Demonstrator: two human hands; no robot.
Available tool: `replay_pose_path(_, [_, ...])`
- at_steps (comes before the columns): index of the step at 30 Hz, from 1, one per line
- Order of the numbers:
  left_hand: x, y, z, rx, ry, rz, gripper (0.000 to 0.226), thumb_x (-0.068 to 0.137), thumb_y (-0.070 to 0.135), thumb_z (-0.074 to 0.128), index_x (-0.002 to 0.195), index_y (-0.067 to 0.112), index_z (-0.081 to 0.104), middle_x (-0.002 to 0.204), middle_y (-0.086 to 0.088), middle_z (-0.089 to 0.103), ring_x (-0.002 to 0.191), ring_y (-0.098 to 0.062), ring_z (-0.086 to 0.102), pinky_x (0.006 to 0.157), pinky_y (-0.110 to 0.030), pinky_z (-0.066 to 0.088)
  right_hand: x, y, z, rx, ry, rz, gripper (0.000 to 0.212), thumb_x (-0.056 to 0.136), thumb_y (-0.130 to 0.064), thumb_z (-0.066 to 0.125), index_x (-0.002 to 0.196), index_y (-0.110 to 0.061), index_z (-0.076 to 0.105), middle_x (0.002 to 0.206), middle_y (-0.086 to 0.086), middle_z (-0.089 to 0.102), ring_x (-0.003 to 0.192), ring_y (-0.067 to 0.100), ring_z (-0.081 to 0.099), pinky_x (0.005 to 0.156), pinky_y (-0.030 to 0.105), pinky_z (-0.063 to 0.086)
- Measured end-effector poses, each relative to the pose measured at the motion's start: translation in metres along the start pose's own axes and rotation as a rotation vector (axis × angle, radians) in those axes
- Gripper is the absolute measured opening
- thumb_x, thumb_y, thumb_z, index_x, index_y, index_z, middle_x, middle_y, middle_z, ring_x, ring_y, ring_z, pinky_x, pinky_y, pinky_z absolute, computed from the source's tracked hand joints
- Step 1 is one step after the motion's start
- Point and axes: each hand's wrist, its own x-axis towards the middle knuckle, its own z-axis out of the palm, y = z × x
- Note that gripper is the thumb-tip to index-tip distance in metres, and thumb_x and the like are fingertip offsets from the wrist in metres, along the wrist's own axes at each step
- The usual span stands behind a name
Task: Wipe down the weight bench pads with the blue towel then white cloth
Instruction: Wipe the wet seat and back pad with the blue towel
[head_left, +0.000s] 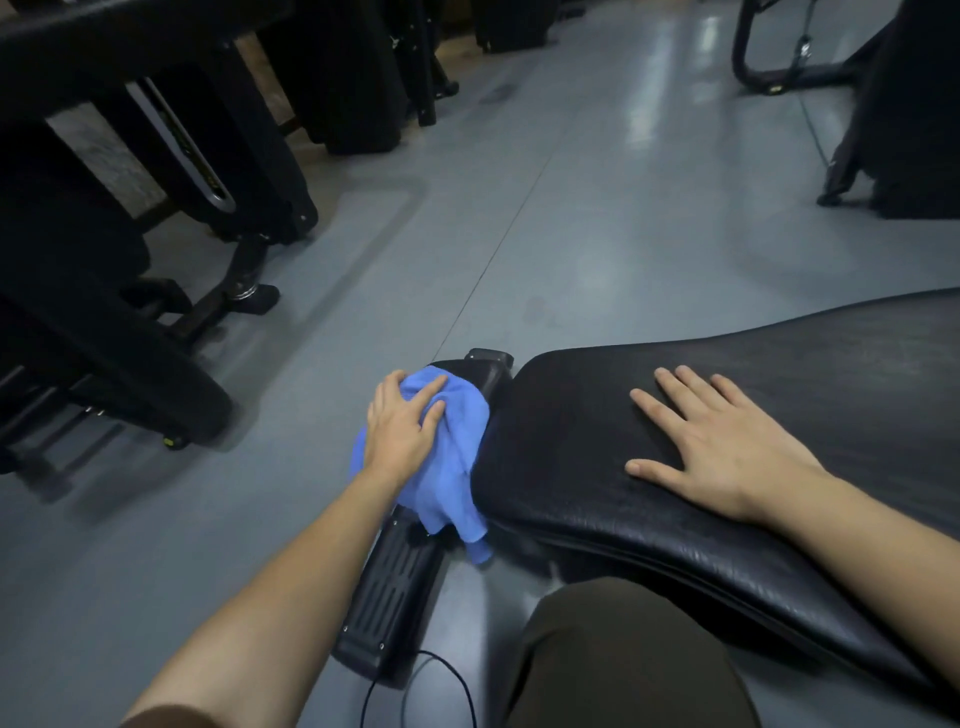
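At the far left stands dark gym equipment (130, 249), its black frames and feet resting on the grey floor (571, 208). Moving right, the left forearm reaches forward from the lower left corner, bare to a brown sleeve edge, and ends in the left hand (402, 423), which lies palm-down on the blue towel (447, 467). Its fingers are spread and lightly bent over the bunched cloth, pressing it down rather than wrapping round it. The towel sits on the black bench frame (395, 587) just beside the narrow end of the pad, one corner hanging down toward the floor. A thin black cable (415, 686) loops on the floor below the frame's near end.

Further right is the black bench pad (597, 493), a textured, padded surface that widens toward the right edge. The right hand (722, 441) rests flat on it, palm down, fingers straight and fanned apart, thumb out to the near side, holding nothing. Its forearm runs back to the lower right corner. The two hands are well apart, the pad's end between them. A leg in dark olive trousers (623, 654) fills the bottom centre. More dark machines (893, 104) stand at the upper right.
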Motion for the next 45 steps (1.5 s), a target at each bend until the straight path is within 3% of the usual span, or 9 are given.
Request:
replay_pose_path(4, [-0.012,-0.01,0.021,0.082,-0.011,-0.082,0.056,0.1,0.041,0.051,0.153,0.029,0.038,0.165,-0.013,0.014,0.154,-0.028,0.007,0.124,-0.039,0.001,0.0,0.0,0.0,-0.001,-0.003,0.005,0.098,0.079,-0.083,-0.006,0.161,-0.029,-0.006,0.169,0.008,-0.008,0.155,0.023,-0.011,0.125,0.043,-0.001])
replay_pose_path(7, [-0.023,-0.001,0.014,0.031,0.113,-0.01,0.04,0.095,0.038,0.058,0.131,0.022,0.055,0.142,-0.003,0.045,0.129,-0.028,0.044,0.107,-0.037,0.035,-0.001,-0.001,0.001,-0.011,-0.007,0.004,0.097,0.079,-0.083,-0.007,0.161,-0.029,-0.006,0.169,0.008,-0.008,0.155,0.023,-0.011,0.125,0.043,-0.001])
replay_pose_path(9, [-0.032,0.0,0.014,-0.08,0.001,0.014,0.036,0.097,0.046,0.05,0.127,0.027,0.056,0.134,0.008,0.049,0.126,-0.02,0.047,0.1,-0.033,0.04,-0.001,0.0,0.001,-0.015,-0.005,0.001,0.098,0.079,-0.083,-0.008,0.161,-0.03,-0.004,0.169,0.009,-0.006,0.155,0.024,-0.01,0.125,0.044,-0.001])
replay_pose_path(12, [-0.038,-0.013,0.024,-0.002,-0.188,0.142,0.07,0.094,0.065,0.036,0.155,0.03,0.032,0.165,0.013,0.018,0.154,-0.012,0.01,0.124,-0.037,0.012,-0.001,-0.001,-0.001,-0.023,-0.014,-0.003,0.099,0.077,-0.083,-0.011,0.161,-0.031,-0.003,0.169,0.01,-0.006,0.155,0.025,-0.01,0.125,0.045,-0.001])
replay_pose_path(14, [-0.031,-0.017,0.026,0.055,-0.273,0.161,0.084,0.09,0.074,0.028,0.161,0.03,0.014,0.168,0.014,-0.003,0.155,-0.011,-0.008,0.125,-0.039,-0.003,-0.001,-0.002,-0.002,-0.039,-0.036,0.001,0.103,0.073,-0.083,-0.019,0.161,-0.032,-0.003,0.168,0.011,-0.007,0.155,0.026,-0.01,0.125,0.046,-0.001])
replay_pose_path(24, [-0.022,-0.017,0.025,0.065,-0.327,0.124,0.084,0.093,0.069,0.034,0.161,0.031,0.003,0.163,0.02,-0.014,0.154,-0.006,-0.012,0.126,-0.04,-0.002,0.038,-0.043,0.001,-0.047,-0.072,-0.071,0.095,0.078,-0.084,-0.013,0.159,-0.034,-0.008,0.167,0.016,-0.013,0.154,0.033,-0.015,0.122,0.056,-0.002])
replay_pose_path(29, [-0.006,-0.015,0.026,0.043,-0.355,0.114,0.079,0.098,0.064,0.037,0.161,0.032,0.002,0.159,0.023,-0.016,0.154,-0.006,-0.012,0.126,-0.04,-0.003,0.061,-0.051,0.0,-0.019,-0.083,-0.127,0.096,0.079,-0.083,-0.006,0.16,-0.031,-0.006,0.167,0.015,-0.015,0.154,0.028,-0.016,0.124,0.049,-0.005])
replay_pose_path(40, [0.079,0.005,0.047,0.044,-0.412,0.117,0.077,0.099,0.065,0.035,0.161,0.03,0.005,0.168,0.013,-0.007,0.154,-0.008,-0.01,0.126,-0.042,-0.002,0.078,-0.059,0.009,-0.002,-0.043,-0.158,0.093,0.083,-0.08,-0.006,0.16,-0.028,-0.007,0.165,0.017,-0.018,0.153,0.029,-0.019,0.124,0.051,-0.005])
replay_pose_path(45, [0.102,0.02,0.056,0.025,-0.349,0.094,0.067,0.098,0.065,0.039,0.156,0.033,0.03,0.164,0.013,0.022,0.154,-0.014,0.008,0.125,-0.042,0.004,0.078,-0.058,0.01,0.006,-0.028,-0.154,0.092,0.084,-0.08,-0.004,0.161,-0.028,-0.004,0.166,0.017,-0.015,0.154,0.031,-0.015,0.124,0.052,-0.002])
